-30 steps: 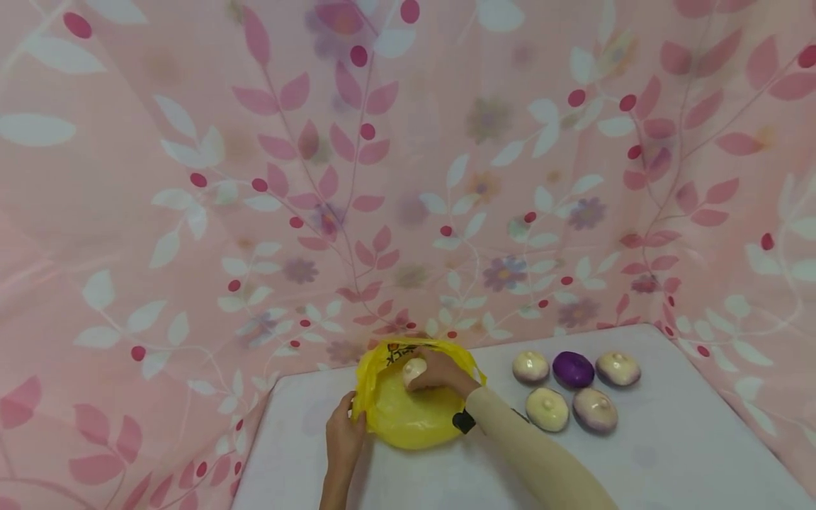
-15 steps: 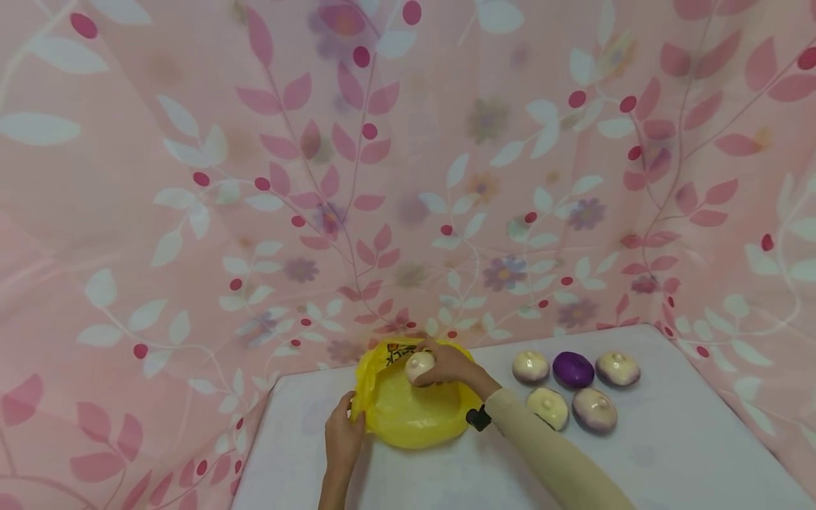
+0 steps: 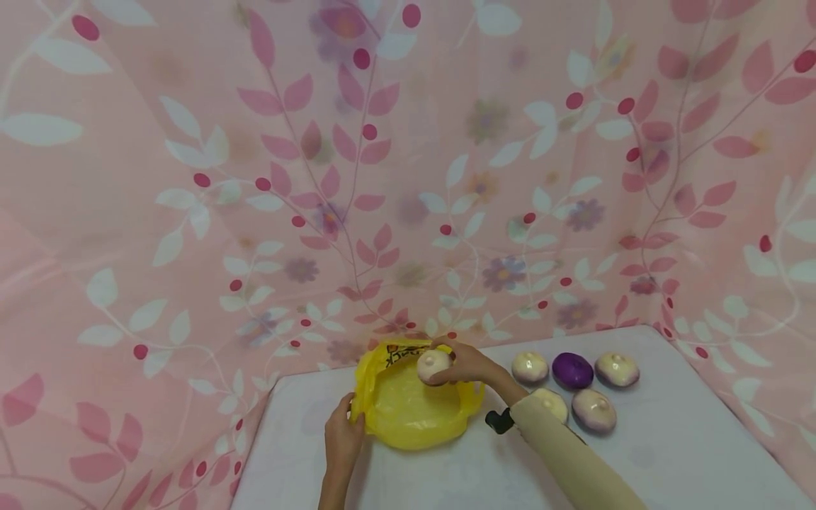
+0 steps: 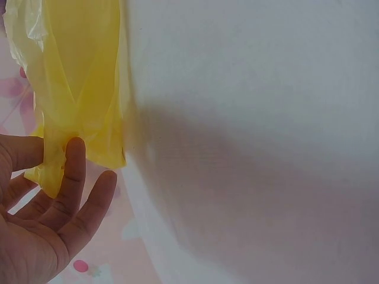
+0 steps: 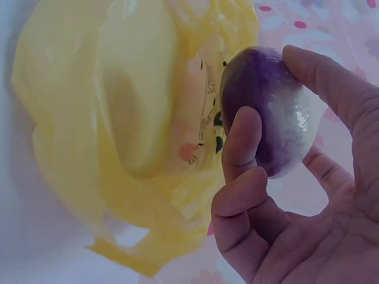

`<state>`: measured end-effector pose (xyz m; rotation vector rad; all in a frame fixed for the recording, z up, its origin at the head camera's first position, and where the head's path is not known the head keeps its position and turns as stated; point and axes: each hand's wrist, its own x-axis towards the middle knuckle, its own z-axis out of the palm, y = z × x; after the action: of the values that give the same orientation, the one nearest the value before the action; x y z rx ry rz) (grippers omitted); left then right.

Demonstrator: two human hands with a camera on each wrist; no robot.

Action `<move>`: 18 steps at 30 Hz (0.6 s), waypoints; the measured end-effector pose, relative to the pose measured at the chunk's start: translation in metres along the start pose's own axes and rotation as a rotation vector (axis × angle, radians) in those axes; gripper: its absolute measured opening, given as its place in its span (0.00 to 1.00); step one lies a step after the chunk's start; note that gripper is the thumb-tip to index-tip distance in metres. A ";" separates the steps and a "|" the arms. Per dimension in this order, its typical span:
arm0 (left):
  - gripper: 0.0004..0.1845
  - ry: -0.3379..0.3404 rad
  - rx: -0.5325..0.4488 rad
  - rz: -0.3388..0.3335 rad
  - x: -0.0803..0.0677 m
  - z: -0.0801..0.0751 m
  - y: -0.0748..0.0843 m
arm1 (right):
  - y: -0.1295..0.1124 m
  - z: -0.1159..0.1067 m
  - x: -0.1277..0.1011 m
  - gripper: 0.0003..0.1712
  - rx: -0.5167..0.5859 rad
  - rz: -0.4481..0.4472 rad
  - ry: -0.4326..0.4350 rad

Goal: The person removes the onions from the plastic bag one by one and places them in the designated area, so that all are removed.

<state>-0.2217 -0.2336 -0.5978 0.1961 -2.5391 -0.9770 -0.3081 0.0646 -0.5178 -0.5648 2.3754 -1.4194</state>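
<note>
Holding a round turnip point(image 3: 434, 365) in the right hand point(image 3: 468, 363), fingers point(image 5: 240, 155) curling around it, just above the far rim of the yellow bag point(image 3: 408, 411). Pinching the bag's near-left edge with the left hand point(image 3: 343, 438), at about 9 o'clock from the bag's middle. Lying open on the white tabletop point(image 3: 669, 453), that bag. Sitting in a cluster at 3 o'clock from the bag, five more turnips: a pale one point(image 3: 530, 367), a dark purple one point(image 3: 572, 370), another pale one point(image 3: 617, 369), a purple-edged one point(image 3: 594, 411), and one partly hiding behind the sleeve point(image 3: 574, 460).

Showing only in the right wrist view: the held turnip's purple underside and glossy pale side point(image 5: 269, 112), plus printing on the bag point(image 5: 118, 118). Showing only in the left wrist view: thumb and forefinger clamping the thin plastic point(image 4: 77, 89), remaining fingers point(image 4: 89, 207) lying loosely apart.
</note>
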 end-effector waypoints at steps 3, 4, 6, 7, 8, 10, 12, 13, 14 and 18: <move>0.24 -0.005 0.006 0.003 0.000 0.000 0.001 | 0.006 -0.006 -0.006 0.39 0.000 0.002 0.013; 0.23 -0.006 0.007 0.004 0.000 0.000 0.001 | 0.008 -0.008 -0.008 0.40 0.002 0.005 0.014; 0.23 -0.004 0.009 0.007 0.000 0.000 0.001 | 0.012 -0.012 -0.012 0.41 0.009 0.008 0.017; 0.23 -0.003 0.009 0.010 0.000 0.000 0.002 | 0.014 -0.014 -0.014 0.42 0.011 0.007 0.020; 0.23 -0.002 0.011 0.010 0.000 0.000 0.002 | 0.016 -0.017 -0.016 0.42 0.015 0.009 0.023; 0.23 -0.001 0.012 0.009 -0.001 -0.001 0.003 | 0.019 -0.022 -0.020 0.41 0.012 0.003 0.030; 0.23 -0.002 0.015 0.001 -0.001 -0.001 0.003 | 0.023 -0.027 -0.024 0.40 0.017 -0.014 0.033; 0.23 -0.002 0.014 0.000 0.000 -0.001 0.003 | 0.024 -0.030 -0.026 0.39 0.020 -0.027 0.036; 0.23 -0.002 0.014 -0.003 0.000 -0.001 0.003 | 0.025 -0.033 -0.028 0.38 0.026 -0.039 0.037; 0.23 0.009 0.010 0.017 0.000 0.000 0.002 | 0.031 -0.043 -0.037 0.36 0.042 -0.060 0.033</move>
<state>-0.2213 -0.2322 -0.5960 0.1812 -2.5338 -0.9551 -0.3013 0.1287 -0.5231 -0.6118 2.3664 -1.5114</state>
